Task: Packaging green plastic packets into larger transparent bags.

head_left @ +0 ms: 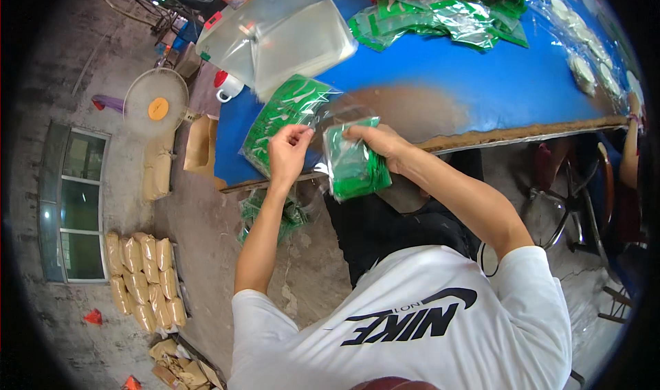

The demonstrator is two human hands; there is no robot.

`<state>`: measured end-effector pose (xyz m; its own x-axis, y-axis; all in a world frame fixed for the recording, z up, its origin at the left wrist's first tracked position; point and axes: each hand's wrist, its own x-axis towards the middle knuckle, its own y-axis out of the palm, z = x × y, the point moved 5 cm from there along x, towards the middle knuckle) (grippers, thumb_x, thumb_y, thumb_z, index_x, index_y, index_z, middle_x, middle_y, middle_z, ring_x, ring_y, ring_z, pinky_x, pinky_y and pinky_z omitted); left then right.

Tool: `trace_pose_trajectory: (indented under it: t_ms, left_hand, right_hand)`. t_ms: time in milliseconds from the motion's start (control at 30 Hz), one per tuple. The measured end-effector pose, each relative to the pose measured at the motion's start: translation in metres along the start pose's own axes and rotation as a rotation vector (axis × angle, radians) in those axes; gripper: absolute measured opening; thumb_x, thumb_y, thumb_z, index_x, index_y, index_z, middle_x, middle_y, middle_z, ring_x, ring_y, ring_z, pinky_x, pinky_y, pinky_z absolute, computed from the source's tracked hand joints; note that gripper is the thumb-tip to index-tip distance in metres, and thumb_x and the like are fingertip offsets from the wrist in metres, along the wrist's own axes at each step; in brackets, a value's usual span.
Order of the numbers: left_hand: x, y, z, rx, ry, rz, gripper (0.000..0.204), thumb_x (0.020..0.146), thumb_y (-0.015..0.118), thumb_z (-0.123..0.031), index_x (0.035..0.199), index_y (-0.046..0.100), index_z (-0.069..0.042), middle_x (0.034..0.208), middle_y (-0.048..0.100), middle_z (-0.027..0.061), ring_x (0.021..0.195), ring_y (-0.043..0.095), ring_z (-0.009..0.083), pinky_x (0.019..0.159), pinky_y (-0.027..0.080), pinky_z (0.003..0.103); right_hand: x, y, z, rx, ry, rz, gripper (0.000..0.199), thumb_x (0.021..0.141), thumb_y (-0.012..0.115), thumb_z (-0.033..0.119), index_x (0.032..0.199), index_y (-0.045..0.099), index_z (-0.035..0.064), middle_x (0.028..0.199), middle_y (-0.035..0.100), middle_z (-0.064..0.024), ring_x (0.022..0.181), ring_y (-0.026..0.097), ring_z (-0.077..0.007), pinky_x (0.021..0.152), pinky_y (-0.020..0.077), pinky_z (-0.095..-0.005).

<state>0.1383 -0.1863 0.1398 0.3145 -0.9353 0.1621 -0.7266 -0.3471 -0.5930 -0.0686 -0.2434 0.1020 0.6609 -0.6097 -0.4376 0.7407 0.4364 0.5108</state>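
Note:
My right hand [382,145] grips a thick stack of green and clear plastic bags [350,166] just past the table's front edge, thumb on top. To its left, my left hand [289,153] is closed, thumb and fingertips pressed together. What it pinches, if anything, is too small to make out. Behind and beside the left hand, a spread of green printed plastic bags [282,112] lies on the blue table [405,70]. More green plastic packaging [292,215] shows below the table edge, partly behind my left forearm.
A large stack of clear plastic sheets [302,36] and a heap of green bags [440,15] lie farther back. A white mug with a red lid [228,86] stands at the left. Wrapped pale round items [584,74] lie far right, near another person's arm [629,149].

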Motion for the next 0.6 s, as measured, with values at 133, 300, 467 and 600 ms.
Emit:
trace_pose_trajectory:
  t_ms: [133, 300, 467, 600]
  left_hand:
    - [-0.008, -0.008, -0.069, 0.148, 0.211, -0.136, 0.011, 0.087, 0.074, -0.007, 0.093, 0.071, 0.002, 0.077, 0.061, 0.0004, 0.063, 0.051, 0.004, 0.056, 0.041, 0.022]
    - [-0.005, -0.016, -0.097, 0.276, 0.328, -0.166, 0.01, 0.083, 0.077, -0.007, 0.088, 0.071, 0.001, 0.074, 0.06, 0.0065, 0.059, 0.056, 0.0122, 0.054, 0.045, 0.027]
    - [0.001, -0.015, -0.113, 0.24, 0.35, -0.098, 0.009, 0.083, 0.076, -0.003, 0.089, 0.073, 0.001, 0.072, 0.058, 0.0029, 0.059, 0.05, 0.0073, 0.054, 0.041, 0.024]
    - [0.008, -0.018, -0.137, 0.279, 0.402, -0.168, 0.008, 0.083, 0.076, -0.004, 0.088, 0.072, 0.002, 0.071, 0.057, 0.0024, 0.058, 0.049, 0.0074, 0.054, 0.041, 0.023]
  right_hand:
    - [-0.002, 0.015, 0.014, -0.003, 0.006, 0.013, 0.033, 0.082, 0.072, 0.021, 0.104, 0.068, -0.0031, 0.097, 0.07, -0.0128, 0.078, 0.07, -0.0203, 0.067, 0.0592, -0.036]
    - [0.027, 0.039, 0.002, 0.319, 0.04, 0.22, 0.031, 0.087, 0.07, 0.022, 0.107, 0.066, -0.0009, 0.098, 0.071, -0.0125, 0.078, 0.071, -0.0215, 0.07, 0.0607, -0.0372]
    - [0.042, 0.045, 0.012, 0.132, -0.053, 0.312, 0.047, 0.089, 0.068, 0.032, 0.122, 0.062, -0.0007, 0.115, 0.067, -0.0136, 0.1, 0.067, -0.0213, 0.082, 0.0573, -0.0366]
    - [0.059, 0.055, 0.035, -0.181, -0.121, 0.37, 0.061, 0.088, 0.068, 0.045, 0.13, 0.06, 0.0019, 0.137, 0.056, -0.0163, 0.124, 0.055, -0.0219, 0.099, 0.0466, -0.0373]
